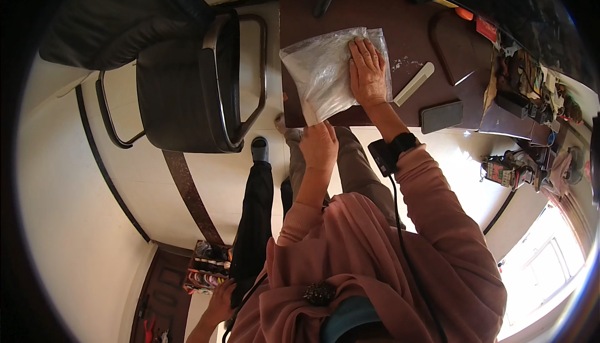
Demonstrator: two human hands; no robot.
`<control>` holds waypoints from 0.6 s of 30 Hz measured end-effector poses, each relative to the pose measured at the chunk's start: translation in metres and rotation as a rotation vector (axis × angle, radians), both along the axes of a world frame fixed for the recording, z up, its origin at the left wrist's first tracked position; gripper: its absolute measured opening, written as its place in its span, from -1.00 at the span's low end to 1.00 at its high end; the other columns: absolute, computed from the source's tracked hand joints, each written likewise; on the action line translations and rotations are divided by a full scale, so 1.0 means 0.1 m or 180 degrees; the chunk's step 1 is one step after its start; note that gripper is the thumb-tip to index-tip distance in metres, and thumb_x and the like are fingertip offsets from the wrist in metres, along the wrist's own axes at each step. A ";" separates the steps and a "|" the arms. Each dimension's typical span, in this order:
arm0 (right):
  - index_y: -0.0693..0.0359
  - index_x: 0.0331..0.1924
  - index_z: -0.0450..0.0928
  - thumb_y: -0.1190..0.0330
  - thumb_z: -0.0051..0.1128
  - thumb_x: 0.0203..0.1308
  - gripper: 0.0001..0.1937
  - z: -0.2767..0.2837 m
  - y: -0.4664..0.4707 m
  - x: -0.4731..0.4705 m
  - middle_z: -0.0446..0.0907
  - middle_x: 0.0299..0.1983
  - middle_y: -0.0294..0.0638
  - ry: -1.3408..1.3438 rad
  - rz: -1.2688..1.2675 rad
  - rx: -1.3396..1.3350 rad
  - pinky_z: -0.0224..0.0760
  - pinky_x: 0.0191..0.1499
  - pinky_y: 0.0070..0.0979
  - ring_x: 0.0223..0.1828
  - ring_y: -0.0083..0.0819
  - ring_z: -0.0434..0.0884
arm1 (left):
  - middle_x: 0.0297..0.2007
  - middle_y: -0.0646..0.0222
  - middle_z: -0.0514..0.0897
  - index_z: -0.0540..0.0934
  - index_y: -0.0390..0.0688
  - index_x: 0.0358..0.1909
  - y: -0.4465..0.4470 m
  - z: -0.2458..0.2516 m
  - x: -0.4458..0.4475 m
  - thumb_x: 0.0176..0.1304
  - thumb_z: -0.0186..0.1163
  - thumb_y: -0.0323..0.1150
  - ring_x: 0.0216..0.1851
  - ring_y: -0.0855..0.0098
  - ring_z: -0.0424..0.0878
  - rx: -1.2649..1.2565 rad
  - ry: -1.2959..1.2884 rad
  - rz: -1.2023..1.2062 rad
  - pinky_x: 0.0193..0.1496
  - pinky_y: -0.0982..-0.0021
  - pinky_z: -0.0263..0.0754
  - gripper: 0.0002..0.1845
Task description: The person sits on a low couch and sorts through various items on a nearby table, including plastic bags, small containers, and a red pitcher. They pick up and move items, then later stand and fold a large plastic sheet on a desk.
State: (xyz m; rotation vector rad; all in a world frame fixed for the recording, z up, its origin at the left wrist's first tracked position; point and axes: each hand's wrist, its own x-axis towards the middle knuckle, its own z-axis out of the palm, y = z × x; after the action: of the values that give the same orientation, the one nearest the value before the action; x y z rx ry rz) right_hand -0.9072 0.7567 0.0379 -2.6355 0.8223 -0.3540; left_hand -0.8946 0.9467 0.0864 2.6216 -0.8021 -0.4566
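Note:
A crinkled, clear plastic bag (pixel 323 73) lies folded on the dark brown table (pixel 398 24), its lower corner reaching the near edge. My right hand (pixel 368 71) rests flat on the bag's right part, palm down, holding nothing; a dark watch is on that wrist. At the near edge, my left hand (pixel 319 144) has its fingers closed on the bag's lower corner; the fingertips are partly hidden. Just right of the bag lies a cream-coloured flat tool (pixel 415 84), perhaps a closed utility knife, with small white flecks near it.
A dark smartphone (pixel 441 116) lies at the table's near edge. Mixed small items (pixel 529 90) crowd the right side. A black chair (pixel 187 94) with metal arms stands at left. Another person's hand (pixel 220 301) and dark trouser leg (pixel 253 216) show at lower left.

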 end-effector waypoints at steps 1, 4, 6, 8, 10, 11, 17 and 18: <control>0.17 0.30 0.35 0.35 -0.09 0.35 -0.55 0.00 0.00 0.01 0.34 0.36 -0.19 0.0036 0.0004 -0.0002 -0.04 0.44 -0.15 0.43 -0.21 0.24 | -0.39 0.13 0.60 0.39 -0.33 0.14 0.01 -0.01 0.00 0.23 0.17 -0.38 -0.38 0.10 0.64 0.0010 0.0023 0.0048 -0.37 0.09 0.63 -0.55; 0.17 0.31 0.34 0.35 -0.08 0.34 -0.55 0.01 0.00 0.02 0.34 0.36 -0.19 0.0001 0.0017 -0.0010 -0.05 0.44 -0.14 0.43 -0.21 0.23 | -0.18 -0.01 0.64 0.29 -0.32 0.28 0.07 0.04 0.01 0.27 0.15 -0.38 -0.29 -0.07 0.66 0.0275 0.0526 -0.0116 -0.23 0.05 0.62 -0.44; 0.17 0.31 0.34 0.34 -0.08 0.33 -0.55 0.01 0.00 0.03 0.33 0.36 -0.19 0.0020 0.0022 -0.0011 -0.05 0.44 -0.14 0.43 -0.20 0.23 | -0.13 0.01 0.64 0.26 -0.34 0.29 0.12 0.17 -0.04 0.26 0.14 -0.38 -0.21 -0.07 0.66 -0.0014 0.0571 -0.0017 -0.18 0.06 0.61 -0.42; 0.17 0.30 0.34 0.34 -0.07 0.33 -0.54 0.01 -0.01 0.03 0.32 0.37 -0.19 0.0009 0.0030 -0.0045 -0.05 0.44 -0.13 0.43 -0.20 0.23 | -0.02 0.03 0.64 0.32 -0.33 0.26 0.18 0.32 -0.08 0.24 0.14 -0.44 0.00 -0.04 0.61 -0.0296 0.0720 0.0180 -0.12 0.10 0.62 -0.46; 0.17 0.30 0.35 0.34 -0.06 0.32 -0.54 0.00 0.00 0.04 0.32 0.37 -0.18 -0.0018 0.0053 -0.0060 -0.05 0.43 -0.13 0.43 -0.19 0.22 | 0.06 0.04 0.59 0.39 -0.30 0.21 0.26 0.45 -0.04 0.21 0.15 -0.49 -0.09 -0.02 0.64 -0.0813 0.0302 0.0018 -0.12 0.15 0.61 -0.50; 0.17 0.30 0.34 0.34 -0.06 0.31 -0.54 -0.01 0.00 0.04 0.32 0.37 -0.18 0.0010 0.0047 -0.0070 -0.04 0.43 -0.12 0.43 -0.19 0.22 | 0.10 0.05 0.56 0.43 -0.29 0.19 0.27 0.48 0.02 0.19 0.16 -0.51 -0.14 0.00 0.65 -0.1084 0.0139 -0.0058 -0.13 0.17 0.60 -0.52; 0.16 0.32 0.32 0.32 -0.06 0.33 -0.53 -0.03 0.01 0.02 0.31 0.38 -0.16 -0.0006 0.0058 -0.0069 -0.04 0.43 -0.10 0.44 -0.17 0.21 | 0.22 0.03 0.48 0.42 -0.23 0.24 -0.20 0.12 0.66 0.26 0.19 -0.44 0.24 0.01 0.45 -0.1335 0.0348 -0.0768 0.24 0.16 0.40 -0.51; 0.16 0.32 0.32 0.31 -0.05 0.33 -0.53 -0.03 0.00 0.01 0.30 0.38 -0.16 0.0051 0.0075 -0.0074 -0.04 0.43 -0.10 0.44 -0.17 0.21 | 0.28 0.03 0.41 0.37 -0.22 0.28 -0.22 0.06 0.78 0.27 0.20 -0.38 0.29 0.01 0.37 -0.0956 0.0147 -0.0876 0.28 0.11 0.32 -0.47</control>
State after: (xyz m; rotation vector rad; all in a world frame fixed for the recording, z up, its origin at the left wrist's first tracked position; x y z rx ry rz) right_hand -0.9062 0.7567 0.0352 -2.6707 0.7959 -0.3387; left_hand -0.8162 0.9243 0.0919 2.2280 -1.1279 -0.4296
